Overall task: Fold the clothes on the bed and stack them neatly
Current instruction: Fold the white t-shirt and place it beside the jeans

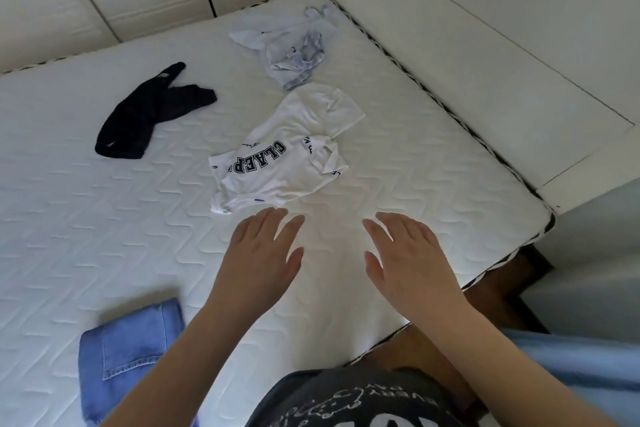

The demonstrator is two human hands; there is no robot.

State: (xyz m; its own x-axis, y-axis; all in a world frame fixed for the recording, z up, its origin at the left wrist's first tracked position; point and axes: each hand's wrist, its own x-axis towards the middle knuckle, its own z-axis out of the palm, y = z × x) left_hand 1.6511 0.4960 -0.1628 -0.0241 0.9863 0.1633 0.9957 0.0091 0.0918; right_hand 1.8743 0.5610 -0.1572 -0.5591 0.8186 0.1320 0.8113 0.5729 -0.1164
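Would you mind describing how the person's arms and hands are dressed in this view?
Both the left hand and the right hand are bare, with no gloves, rings or watch visible. The forearms are uncovered, no sleeves showing. Below them is a dark T-shirt with a white cartoon print and lettering.

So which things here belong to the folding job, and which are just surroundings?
Part of the job:
white printed shirt, unfolded
dark garment, crumpled
pale blue garment, crumpled
blue denim piece, already folded
left hand and right hand, both open, holding nothing

Just surroundings:
mattress
white bed frame
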